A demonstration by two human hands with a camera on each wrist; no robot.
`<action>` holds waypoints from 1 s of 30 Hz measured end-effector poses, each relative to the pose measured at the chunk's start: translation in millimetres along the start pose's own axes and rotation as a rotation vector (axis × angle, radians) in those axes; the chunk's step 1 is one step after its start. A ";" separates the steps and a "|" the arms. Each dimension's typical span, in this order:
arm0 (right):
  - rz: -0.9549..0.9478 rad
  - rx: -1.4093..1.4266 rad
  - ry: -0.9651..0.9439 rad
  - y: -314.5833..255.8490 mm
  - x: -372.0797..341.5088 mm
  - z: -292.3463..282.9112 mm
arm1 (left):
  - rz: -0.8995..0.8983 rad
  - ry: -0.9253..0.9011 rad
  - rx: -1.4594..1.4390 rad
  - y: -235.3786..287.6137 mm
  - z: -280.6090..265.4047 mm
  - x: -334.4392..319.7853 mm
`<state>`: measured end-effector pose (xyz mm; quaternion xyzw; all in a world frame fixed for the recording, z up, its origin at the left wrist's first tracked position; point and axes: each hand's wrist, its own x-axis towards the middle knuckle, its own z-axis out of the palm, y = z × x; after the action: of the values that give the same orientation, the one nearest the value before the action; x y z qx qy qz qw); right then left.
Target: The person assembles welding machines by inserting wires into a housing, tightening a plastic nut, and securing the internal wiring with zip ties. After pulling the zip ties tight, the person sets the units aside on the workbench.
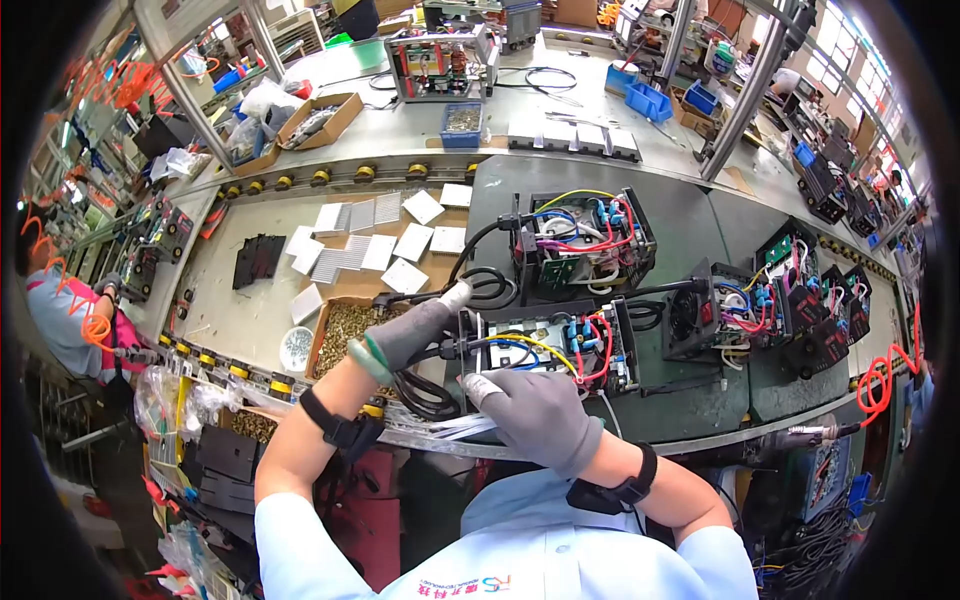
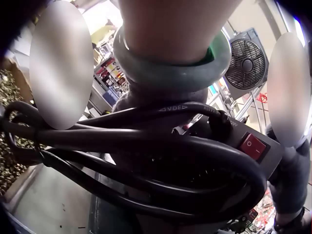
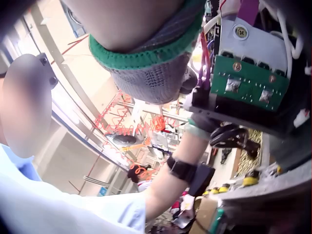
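Note:
A black-framed electrical unit [image 1: 560, 350] with its inside exposed lies on the green mat before the person, showing blue, yellow and red wires. My right hand [image 1: 540, 415], in a grey glove, grips its near left corner, thumb along the end panel. At the far left corner of that unit is my gloved left hand [image 1: 410, 332], with a fingertip beside the panel edge; its other fingers are hidden, and I cannot tell whether they grip. A coiled black power cord [image 2: 146, 141] crosses in front of the left hand, near a red rocker switch [image 2: 253, 146] on the end panel.
Behind stands a similar unit [image 1: 585, 240], with several more to the right [image 1: 740, 310]. Left of the mat lie finned metal heat sinks [image 1: 380, 250] and a box of small brass-coloured parts [image 1: 345, 335]. White cable ties [image 1: 465, 427] rest at the table's front edge.

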<state>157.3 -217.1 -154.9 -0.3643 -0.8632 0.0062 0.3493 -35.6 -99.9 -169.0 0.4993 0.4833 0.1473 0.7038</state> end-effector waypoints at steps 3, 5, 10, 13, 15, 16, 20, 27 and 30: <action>0.014 0.038 -0.041 2.0 3.0 -2.7 | 0.051 0.047 -0.023 19.7 8.6 -20.9; 0.040 0.059 -0.057 0.9 6.1 -5.3 | 0.222 0.056 -0.012 17.3 7.1 -22.0; 0.072 0.041 -0.076 4.2 23.7 -16.3 | 0.923 0.519 1.011 14.0 28.1 -24.8; 0.131 0.032 0.123 22.0 34.7 -7.5 | 1.064 0.494 1.089 14.1 34.6 -38.4; 0.371 0.303 0.167 33.7 37.6 2.7 | 0.977 0.514 1.056 7.3 37.9 -37.7; 0.577 0.521 0.143 34.4 40.9 2.5 | 0.895 0.540 1.024 4.1 39.1 -38.0; 0.759 1.009 0.051 40.8 35.3 0.9 | 0.752 0.335 0.813 12.4 34.7 -42.8; 0.753 0.850 -0.103 38.8 37.9 -7.6 | 0.736 0.375 0.873 13.2 37.4 -45.1; 0.759 0.748 -0.146 38.3 42.2 -7.6 | 0.734 0.378 0.873 14.1 38.7 -46.5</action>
<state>165.1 -164.0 -134.0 -0.4999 -0.6319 0.4646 0.3675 -22.5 -147.2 -131.0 0.8417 0.4119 0.2550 0.2386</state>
